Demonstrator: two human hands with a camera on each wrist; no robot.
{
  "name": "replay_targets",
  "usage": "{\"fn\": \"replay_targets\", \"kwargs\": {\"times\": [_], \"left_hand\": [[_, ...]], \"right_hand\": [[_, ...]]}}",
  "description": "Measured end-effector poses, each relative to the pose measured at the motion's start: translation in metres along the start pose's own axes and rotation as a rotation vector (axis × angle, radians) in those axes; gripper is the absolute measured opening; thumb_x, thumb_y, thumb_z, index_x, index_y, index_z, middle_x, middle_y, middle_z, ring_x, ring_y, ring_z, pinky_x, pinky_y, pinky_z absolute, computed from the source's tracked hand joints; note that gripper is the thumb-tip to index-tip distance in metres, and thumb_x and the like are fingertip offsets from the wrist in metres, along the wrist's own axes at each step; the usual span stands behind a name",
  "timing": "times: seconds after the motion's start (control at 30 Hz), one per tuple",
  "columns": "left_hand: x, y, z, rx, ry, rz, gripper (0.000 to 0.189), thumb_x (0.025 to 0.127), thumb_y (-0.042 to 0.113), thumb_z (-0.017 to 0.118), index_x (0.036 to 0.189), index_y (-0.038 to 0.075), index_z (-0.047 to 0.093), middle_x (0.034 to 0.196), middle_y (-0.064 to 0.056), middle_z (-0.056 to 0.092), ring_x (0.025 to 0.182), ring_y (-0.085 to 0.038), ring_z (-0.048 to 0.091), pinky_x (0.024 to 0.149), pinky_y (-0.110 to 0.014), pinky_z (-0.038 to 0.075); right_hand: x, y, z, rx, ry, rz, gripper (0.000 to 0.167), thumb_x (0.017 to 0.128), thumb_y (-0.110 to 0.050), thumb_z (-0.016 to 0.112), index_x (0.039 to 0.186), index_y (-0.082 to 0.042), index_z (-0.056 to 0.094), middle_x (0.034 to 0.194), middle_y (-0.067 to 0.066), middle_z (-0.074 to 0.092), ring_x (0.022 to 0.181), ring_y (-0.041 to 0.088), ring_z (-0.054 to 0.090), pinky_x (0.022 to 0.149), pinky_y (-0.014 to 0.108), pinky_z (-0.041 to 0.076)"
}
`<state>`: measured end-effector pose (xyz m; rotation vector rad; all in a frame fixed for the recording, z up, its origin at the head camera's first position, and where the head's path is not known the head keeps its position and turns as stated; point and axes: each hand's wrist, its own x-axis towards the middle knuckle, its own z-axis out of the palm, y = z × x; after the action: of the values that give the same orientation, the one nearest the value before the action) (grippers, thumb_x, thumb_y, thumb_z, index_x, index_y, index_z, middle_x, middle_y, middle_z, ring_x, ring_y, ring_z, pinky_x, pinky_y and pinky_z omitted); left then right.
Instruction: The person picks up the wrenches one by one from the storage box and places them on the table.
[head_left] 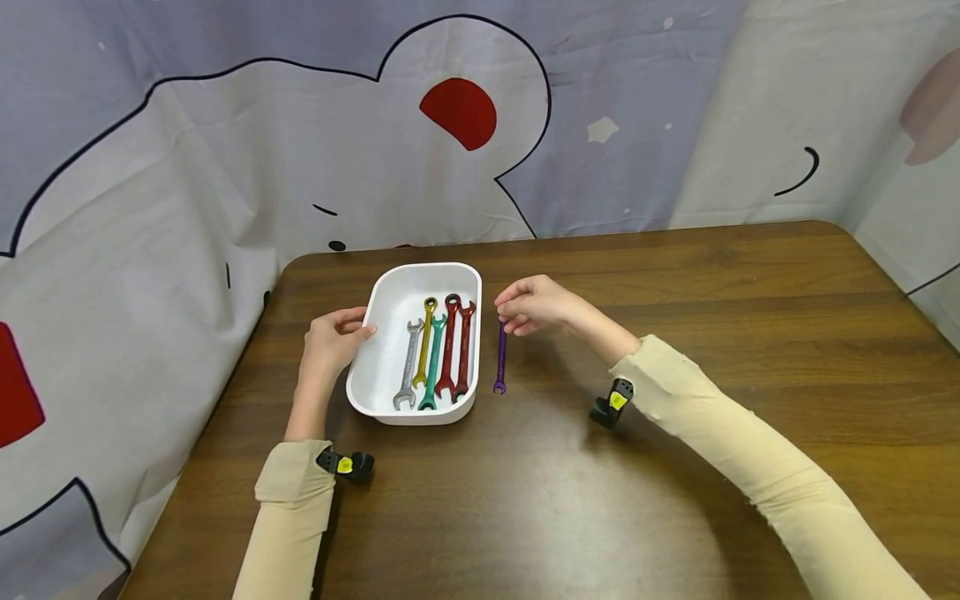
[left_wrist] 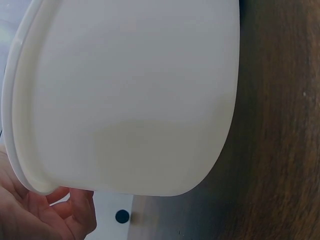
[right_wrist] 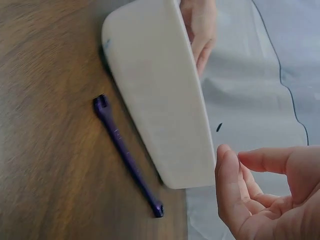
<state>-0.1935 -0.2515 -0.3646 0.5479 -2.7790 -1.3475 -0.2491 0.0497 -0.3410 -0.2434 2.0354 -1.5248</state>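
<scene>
By the tabletop's (head_left: 480,508) far left corner, the left hand (head_left: 327,350) grips the left rim of the white tray (head_left: 427,420); a steady hold there should stop it sliding. Five wrenches (head_left: 434,358) lie inside. Just right of the tray, the purple wrench (head_left: 502,358) lies on the tabletop; the right hand (head_left: 536,304), loosely bent above its far end, holds nothing. A pinch near mid-shank should balance best.
</scene>
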Motion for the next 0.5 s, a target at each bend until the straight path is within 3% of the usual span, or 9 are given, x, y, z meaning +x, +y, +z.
{"fn": "replay_targets", "kwargs": {"times": [0.13, 0.5], "left_hand": [[0.000, -0.002, 0.000, 0.007, 0.006, 0.019, 0.041, 0.093, 0.019, 0.063, 0.132, 0.007, 0.058, 0.121, -0.019, 0.065, 0.109, -0.030, 0.063, 0.092, -0.041, 0.052], [-0.001, -0.001, 0.000, 0.003, 0.003, 0.015, 0.042, 0.092, 0.019, 0.064, 0.132, 0.007, 0.058, 0.122, -0.020, 0.065, 0.109, -0.030, 0.062, 0.092, -0.041, 0.052]], "right_hand": [[-0.001, -0.005, 0.001, 0.021, -0.003, -0.013, 0.029, 0.094, -0.003, 0.055, 0.120, 0.009, 0.054, 0.078, 0.001, 0.064, 0.062, 0.008, 0.064, 0.062, 0.022, 0.056], [-0.004, -0.014, 0.004, 0.030, -0.001, -0.041, 0.028, 0.093, -0.003, 0.055, 0.119, 0.008, 0.054, 0.079, 0.001, 0.063, 0.063, 0.007, 0.064, 0.061, 0.021, 0.055]]}}
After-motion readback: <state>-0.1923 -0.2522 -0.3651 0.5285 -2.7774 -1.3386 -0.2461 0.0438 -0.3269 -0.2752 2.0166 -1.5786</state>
